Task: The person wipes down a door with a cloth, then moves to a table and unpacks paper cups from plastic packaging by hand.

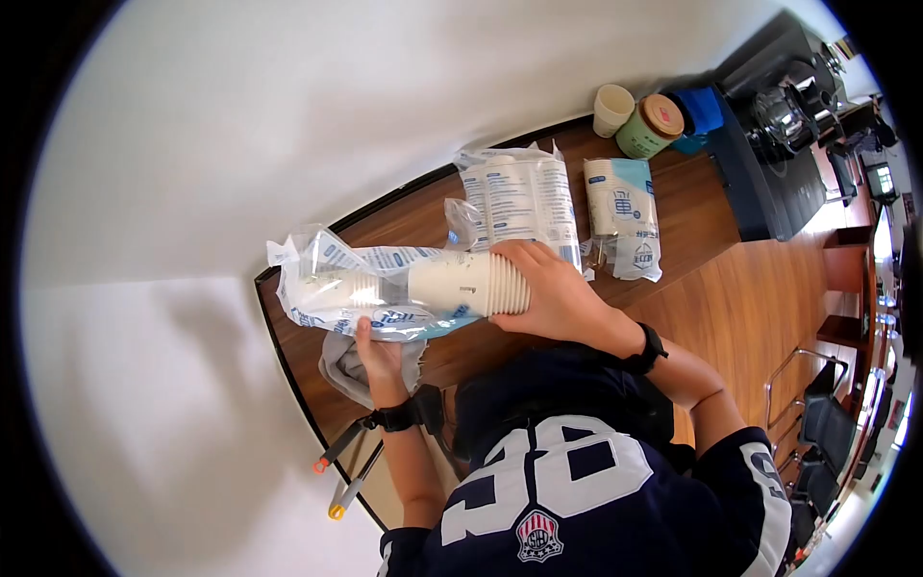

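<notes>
A stack of white paper cups (471, 285) lies on its side, partly out of a clear plastic sleeve (332, 264) with blue print. My right hand (562, 300) is wrapped round the rim end of the stack, at the bag's mouth. Beneath the sleeve, my left hand (380, 356) grips it from the near side, thumb up along the plastic; its other fingers are hidden under the bag. More cups show through the film at the left end. A grey cloth (344, 370) lies under and beside my left hand.
Behind are a large wrapped cup pack (524, 197) and a smaller pack (620, 216). Farther back stand a single paper cup (612, 110), a green canister (650, 127) and a dark coffee machine (769, 144). Two tool handles (346, 490) stick out at lower left. Chairs (827, 413) stand at right.
</notes>
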A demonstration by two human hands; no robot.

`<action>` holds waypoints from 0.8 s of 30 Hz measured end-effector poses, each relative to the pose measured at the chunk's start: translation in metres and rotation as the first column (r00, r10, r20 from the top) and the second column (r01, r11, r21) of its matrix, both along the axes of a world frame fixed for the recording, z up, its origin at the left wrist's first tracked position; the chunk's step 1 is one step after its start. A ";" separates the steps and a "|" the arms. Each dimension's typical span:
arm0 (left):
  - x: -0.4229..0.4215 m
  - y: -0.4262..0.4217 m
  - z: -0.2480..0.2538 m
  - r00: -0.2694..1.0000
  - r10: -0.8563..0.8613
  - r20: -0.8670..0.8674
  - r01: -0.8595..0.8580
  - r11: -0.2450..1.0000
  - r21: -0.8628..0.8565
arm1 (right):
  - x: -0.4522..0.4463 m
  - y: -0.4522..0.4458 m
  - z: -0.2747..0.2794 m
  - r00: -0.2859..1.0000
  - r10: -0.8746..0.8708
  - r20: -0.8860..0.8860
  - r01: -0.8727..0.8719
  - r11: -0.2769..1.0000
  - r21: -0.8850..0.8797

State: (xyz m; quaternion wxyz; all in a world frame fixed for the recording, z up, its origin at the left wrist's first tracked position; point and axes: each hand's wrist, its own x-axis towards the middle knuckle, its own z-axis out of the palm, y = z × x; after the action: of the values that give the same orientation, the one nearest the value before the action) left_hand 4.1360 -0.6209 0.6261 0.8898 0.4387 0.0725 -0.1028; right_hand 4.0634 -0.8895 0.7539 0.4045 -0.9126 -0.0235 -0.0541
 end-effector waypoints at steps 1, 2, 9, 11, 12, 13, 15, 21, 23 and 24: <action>0.002 -0.005 0.003 0.999 0.013 -0.035 -0.014 1.000 -0.027 | -0.003 -0.005 0.001 0.999 -0.023 -0.040 0.023 1.000 0.008; 0.003 -0.012 0.006 0.993 0.050 -0.108 -0.051 0.999 -0.005 | -0.005 -0.009 0.002 0.996 -0.042 -0.079 0.044 0.999 0.015; 0.044 -0.025 -0.067 0.944 -0.129 -0.305 0.094 0.987 -0.127 | -0.037 -0.029 -0.008 0.970 -0.136 -0.199 0.167 0.975 0.147; 0.051 -0.046 -0.072 0.931 -0.162 -0.328 0.168 0.986 -0.011 | -0.048 -0.032 -0.006 0.959 -0.155 -0.239 0.200 0.964 0.177; 0.054 -0.056 -0.075 0.924 -0.186 -0.335 0.193 0.981 -0.012 | -0.054 -0.034 -0.007 0.947 -0.172 -0.270 0.231 0.951 0.206; 0.057 -0.064 -0.078 0.916 -0.210 -0.342 0.219 0.976 -0.012 | -0.060 -0.035 -0.010 0.935 -0.187 -0.301 0.262 0.936 0.234; 0.063 -0.072 -0.099 0.905 -0.277 -0.322 0.267 0.961 -0.075 | -0.069 -0.037 -0.015 0.924 -0.204 -0.325 0.295 0.918 0.263; 0.063 -0.092 -0.087 0.846 -0.437 -0.306 0.426 0.899 -0.106 | -0.082 -0.039 -0.019 0.930 -0.206 -0.305 0.294 0.915 0.277; 0.064 -0.092 -0.088 0.839 -0.446 -0.312 0.440 0.893 -0.093 | -0.080 -0.041 -0.019 0.931 -0.208 -0.299 0.294 0.913 0.282; 0.064 -0.094 -0.089 0.839 -0.446 -0.311 0.445 0.892 -0.077 | -0.079 -0.041 -0.020 0.932 -0.205 -0.299 0.293 0.911 0.289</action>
State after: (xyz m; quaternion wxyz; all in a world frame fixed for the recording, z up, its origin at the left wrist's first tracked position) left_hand 4.2003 -0.7144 0.5372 0.8181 0.4200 0.1119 -0.3765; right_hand 3.9845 -0.9309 0.7342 0.5400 -0.8267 0.1573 0.0125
